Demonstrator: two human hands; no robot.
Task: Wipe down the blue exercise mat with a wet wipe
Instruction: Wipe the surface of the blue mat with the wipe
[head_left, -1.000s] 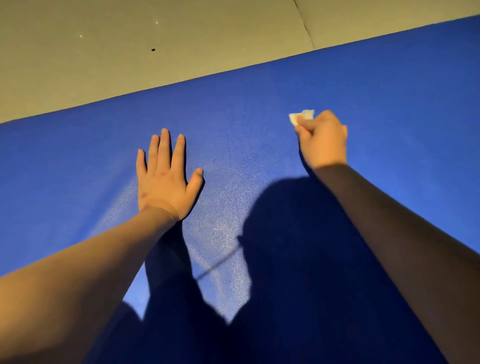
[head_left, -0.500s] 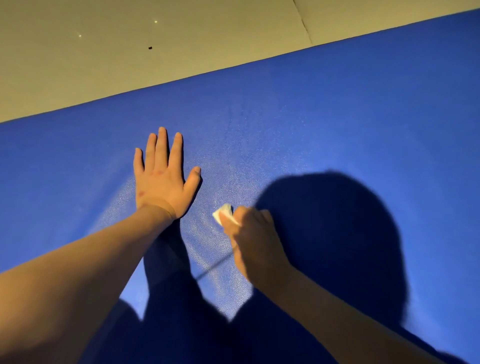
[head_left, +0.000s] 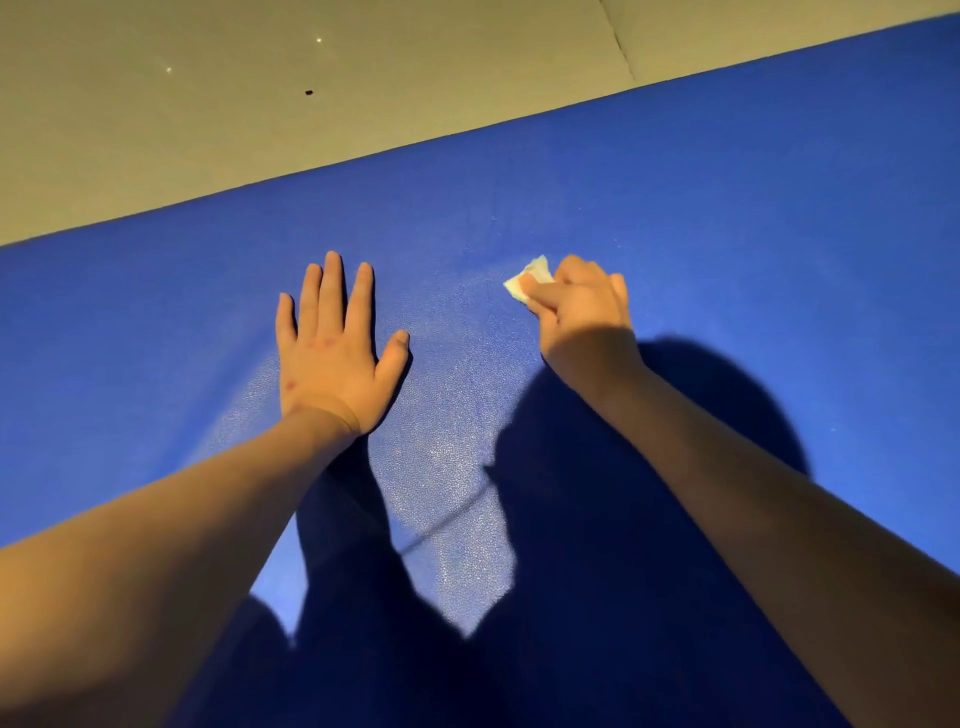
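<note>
The blue exercise mat (head_left: 727, 234) fills most of the view, its far edge running diagonally from mid left up to top right. My left hand (head_left: 332, 348) lies flat on the mat, fingers straight and spread, palm down. To its right, my right hand (head_left: 582, 317) grips a small crumpled white wet wipe (head_left: 527, 278) and presses it against the mat; only the wipe's tip sticks out past the fingers. A damp, shiny patch shows on the mat between and below the two hands.
Beyond the mat's far edge lies a beige floor (head_left: 311, 114) with a seam line (head_left: 618, 41) and a small dark speck (head_left: 309, 92). Dark shadows of my head and arms cover the mat's near part.
My right hand with the wipe swept from far right down toward my left hand's wrist, then back out away from me and to the right. The left hand stayed put.
</note>
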